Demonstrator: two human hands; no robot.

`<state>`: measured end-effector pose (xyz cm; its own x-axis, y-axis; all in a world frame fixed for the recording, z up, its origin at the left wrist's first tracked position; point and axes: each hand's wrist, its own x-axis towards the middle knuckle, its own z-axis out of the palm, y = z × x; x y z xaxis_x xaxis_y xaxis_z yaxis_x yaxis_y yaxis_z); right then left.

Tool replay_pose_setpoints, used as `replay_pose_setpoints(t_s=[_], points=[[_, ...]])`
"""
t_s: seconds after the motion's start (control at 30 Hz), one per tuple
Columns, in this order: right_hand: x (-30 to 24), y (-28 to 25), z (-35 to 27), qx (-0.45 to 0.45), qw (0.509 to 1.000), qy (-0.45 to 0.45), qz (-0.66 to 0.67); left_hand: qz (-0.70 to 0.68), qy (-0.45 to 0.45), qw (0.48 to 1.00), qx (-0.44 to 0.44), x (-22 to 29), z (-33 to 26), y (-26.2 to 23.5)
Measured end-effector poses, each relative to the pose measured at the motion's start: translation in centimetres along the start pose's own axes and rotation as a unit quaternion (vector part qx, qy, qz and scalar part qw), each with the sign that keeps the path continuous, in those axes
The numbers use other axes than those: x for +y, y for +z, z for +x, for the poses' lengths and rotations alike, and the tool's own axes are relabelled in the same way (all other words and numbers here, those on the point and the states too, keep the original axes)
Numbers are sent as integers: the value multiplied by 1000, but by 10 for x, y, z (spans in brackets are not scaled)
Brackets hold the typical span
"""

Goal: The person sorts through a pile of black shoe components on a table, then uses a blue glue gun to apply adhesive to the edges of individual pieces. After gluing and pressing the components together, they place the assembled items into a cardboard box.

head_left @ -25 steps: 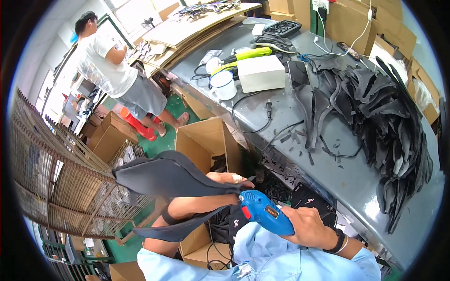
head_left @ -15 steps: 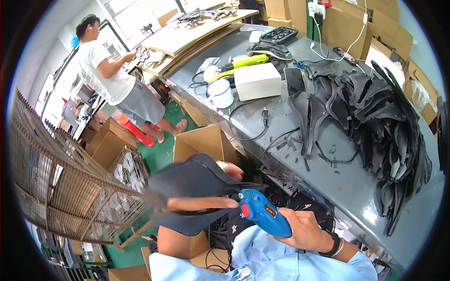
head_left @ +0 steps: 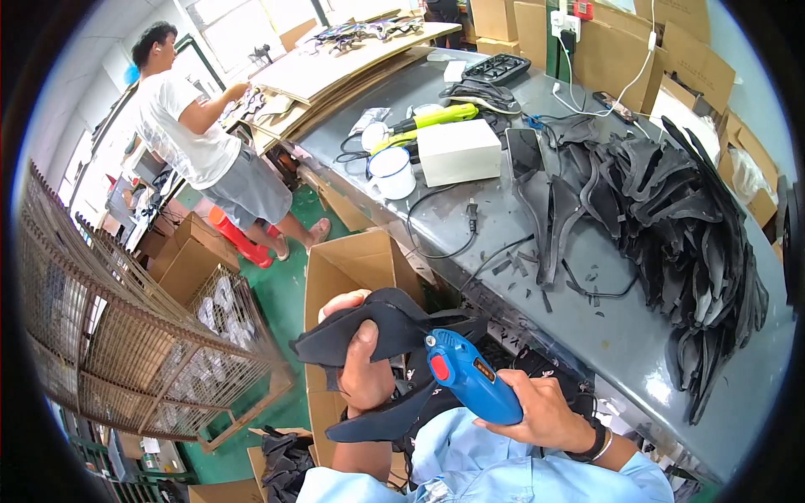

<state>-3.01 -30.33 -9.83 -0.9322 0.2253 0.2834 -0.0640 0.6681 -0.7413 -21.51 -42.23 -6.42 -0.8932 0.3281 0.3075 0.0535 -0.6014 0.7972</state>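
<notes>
My left hand (head_left: 369,369) grips a black, curved foam-like pad (head_left: 400,323), its thumb pressed on the near face and fingers behind. A lower lobe of black material hangs over my left forearm. My right hand (head_left: 545,411) is wrapped round a blue handheld cordless cutter (head_left: 474,377) with a red button. The cutter's head meets the pad's right-hand side; its blade is hidden. On the grey table (head_left: 620,352) to the right lies a large heap of similar black pads (head_left: 662,210), with small black offcuts (head_left: 507,264) near its left side.
A white box (head_left: 459,152), a white mug (head_left: 392,173), a yellow-green tool (head_left: 436,117) and a plug cord (head_left: 472,218) lie on the table. Below stands an open cardboard box (head_left: 356,264). Wire racks (head_left: 126,335) fill the left. Another person (head_left: 193,126) stands at a far bench.
My left hand has turned the black pad and shifted its grip, so the thumb now shows on the near face. The right hand and cutter have barely moved.
</notes>
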Motion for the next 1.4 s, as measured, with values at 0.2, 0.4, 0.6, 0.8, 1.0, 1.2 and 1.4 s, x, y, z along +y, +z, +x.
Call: replay_pose_setpoints(t_s=[0.2, 0.4, 0.6, 0.8, 1.0, 1.2, 1.4], points=[[-11, -1, 7, -3, 999, 0, 45, -30, 34, 999, 9, -10, -11, 1], [-19, 1, 12, 5, 999, -10, 31, -16, 46, 999, 7, -11, -17, 2], [-12, 7, 7, 26, 997, -31, -65, 53, -48, 997, -19, 12, -14, 5], [-13, 7, 6, 27, 995, -47, -89, 238, -98, 956, -136, 33, 4, -12], [-15, 6, 3, 8, 998, -54, -29, 103, -269, 918, -273, 23, 9, -31], [-13, -1, 2, 11, 997, -77, -11, 230, -190, 861, -411, 30, 23, -24], [-18, -14, 23, 95, 995, -31, 26, 163, -376, 776, -479, 14, 4, -14]])
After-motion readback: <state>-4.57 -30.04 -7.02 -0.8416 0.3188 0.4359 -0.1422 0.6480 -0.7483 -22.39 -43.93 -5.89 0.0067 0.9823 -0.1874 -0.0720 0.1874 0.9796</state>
